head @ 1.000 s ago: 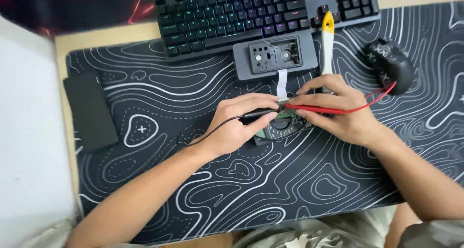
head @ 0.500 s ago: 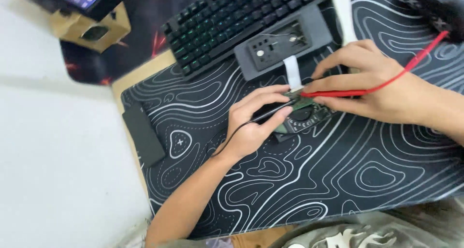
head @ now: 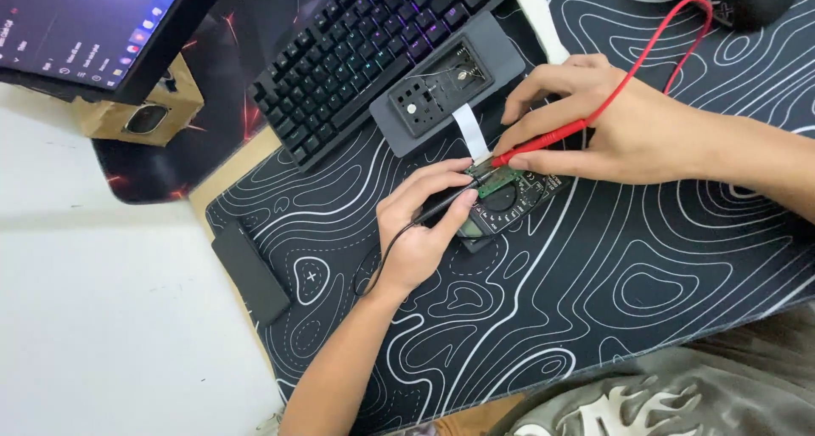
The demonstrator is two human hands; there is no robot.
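Seeing left hand (head: 418, 232) pinching the black probe (head: 441, 208), right hand (head: 607, 126) pinching the red probe (head: 539, 140); both tips converge on the multimeter board (head: 508, 196), lying between them on the patterned mat (head: 594, 300).

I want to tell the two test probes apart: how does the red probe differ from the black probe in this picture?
The red probe is bright red and held by the right hand; the black probe is black and held by the left hand. The red probe's wire arcs up toward the far edge of the mat; the black probe's wire loops down beside the left wrist. Both tips meet at the small green circuit board.
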